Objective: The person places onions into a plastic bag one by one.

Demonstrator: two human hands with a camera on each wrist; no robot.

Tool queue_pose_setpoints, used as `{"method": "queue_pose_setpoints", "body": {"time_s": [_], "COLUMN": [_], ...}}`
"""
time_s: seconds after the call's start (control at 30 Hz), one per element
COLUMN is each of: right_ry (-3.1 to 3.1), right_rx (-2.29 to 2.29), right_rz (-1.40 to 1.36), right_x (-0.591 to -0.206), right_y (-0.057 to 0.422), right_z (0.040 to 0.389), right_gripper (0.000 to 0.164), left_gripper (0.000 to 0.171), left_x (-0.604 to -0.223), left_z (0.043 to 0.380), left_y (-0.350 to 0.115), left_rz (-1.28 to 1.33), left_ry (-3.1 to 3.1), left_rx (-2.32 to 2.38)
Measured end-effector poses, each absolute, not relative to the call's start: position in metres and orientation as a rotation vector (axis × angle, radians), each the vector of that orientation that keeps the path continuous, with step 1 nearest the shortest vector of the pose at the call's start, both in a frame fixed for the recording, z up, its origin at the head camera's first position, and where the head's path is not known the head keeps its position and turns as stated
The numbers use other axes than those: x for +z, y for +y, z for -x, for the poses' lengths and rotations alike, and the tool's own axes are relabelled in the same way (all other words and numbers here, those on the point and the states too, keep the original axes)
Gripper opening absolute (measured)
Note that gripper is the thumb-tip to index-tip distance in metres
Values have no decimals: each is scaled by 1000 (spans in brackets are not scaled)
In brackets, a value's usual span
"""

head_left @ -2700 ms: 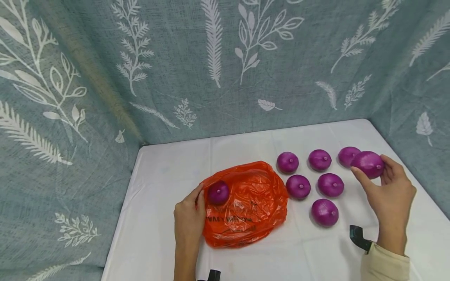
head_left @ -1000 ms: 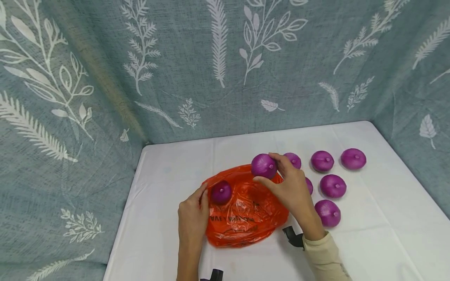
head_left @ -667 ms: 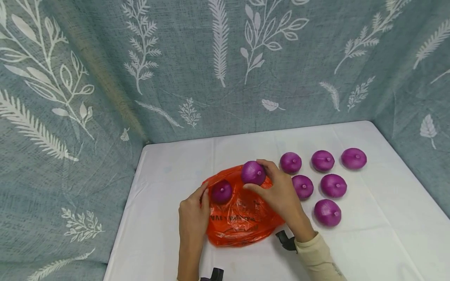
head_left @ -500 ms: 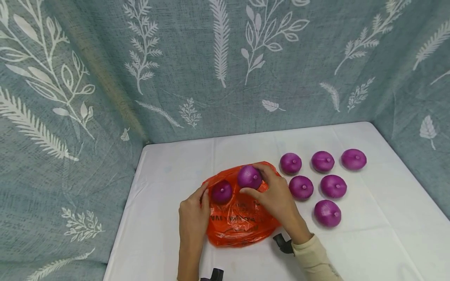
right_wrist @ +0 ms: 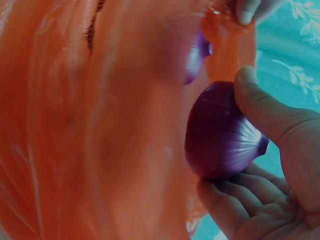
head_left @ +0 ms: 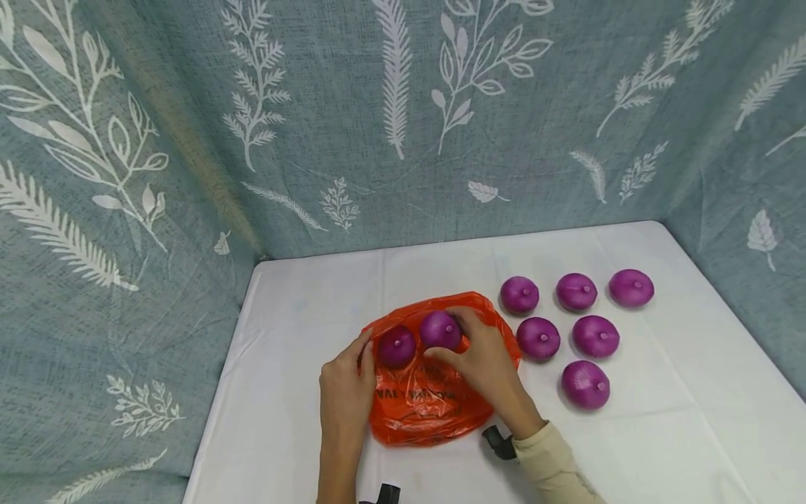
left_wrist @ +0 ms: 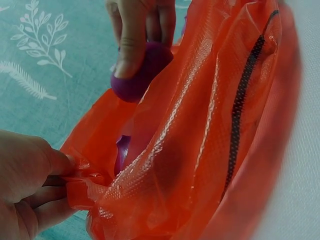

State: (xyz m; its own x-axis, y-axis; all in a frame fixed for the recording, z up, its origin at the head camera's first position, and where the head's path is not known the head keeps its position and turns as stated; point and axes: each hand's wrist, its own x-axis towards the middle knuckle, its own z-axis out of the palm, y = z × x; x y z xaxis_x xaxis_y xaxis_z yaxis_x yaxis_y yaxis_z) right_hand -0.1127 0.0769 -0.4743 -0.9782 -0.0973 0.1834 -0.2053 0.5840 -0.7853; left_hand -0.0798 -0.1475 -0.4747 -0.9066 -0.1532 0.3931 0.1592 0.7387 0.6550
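Note:
My left hand pinches the rim of an orange-red plastic bag, its mouth spread open on the table. In the left wrist view the film is bunched between thumb and fingers of that hand. Between thumb and fingertips, my right hand grips a purple onion at the bag's mouth. The right wrist view shows this held onion with its stub end towards the palm. Another onion lies inside the bag beside my left fingers, partly hidden by film in both wrist views.
Several more purple onions sit in loose rows right of the bag, the closest one near its edge. A white cloth covers the table. Patterned grey-green curtains stand behind and at both sides.
My right hand has carried the onion from the right side of the table leftward, then lowered it into the bag's mouth. The left hand keeps its hold on the rim.

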Motion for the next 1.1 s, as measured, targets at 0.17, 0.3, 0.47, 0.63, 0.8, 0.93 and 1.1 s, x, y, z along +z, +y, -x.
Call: {"method": "queue_pose_setpoints", "body": {"time_s": [0.17, 0.3, 0.47, 0.63, 0.8, 0.93, 1.1], "right_ry": [-2723, -2733, -2734, -2743, -2760, -2775, -2774], "right_rx": [1374, 1401, 1411, 1412, 1415, 1404, 1388], "right_rz": [-238, -231, -223, -217, -223, -213, -234], "right_x": [-483, -487, -491, -495, -499, -501, -500], "right_y": [72, 68, 66, 64, 61, 59, 59], "right_z": [115, 115, 115, 117, 120, 121, 120], "right_gripper": [70, 70, 70, 70, 71, 73, 74], "left_gripper": [31, 31, 31, 30, 30, 30, 29], "left_x": [-474, -474, -475, -475, -475, -475, -474], "left_z": [79, 79, 80, 79, 79, 79, 79], "left_y": [-147, -147, -148, -148, -147, -147, -146], "left_rz": [0, -6, -12, -8, -1, -5, -7], "left_ry": [-2519, -2525, -2533, -2534, -2534, -2540, -2543], "left_rx": [-1013, -1022, -1019, -1016, -1014, -1013, -1005]}}
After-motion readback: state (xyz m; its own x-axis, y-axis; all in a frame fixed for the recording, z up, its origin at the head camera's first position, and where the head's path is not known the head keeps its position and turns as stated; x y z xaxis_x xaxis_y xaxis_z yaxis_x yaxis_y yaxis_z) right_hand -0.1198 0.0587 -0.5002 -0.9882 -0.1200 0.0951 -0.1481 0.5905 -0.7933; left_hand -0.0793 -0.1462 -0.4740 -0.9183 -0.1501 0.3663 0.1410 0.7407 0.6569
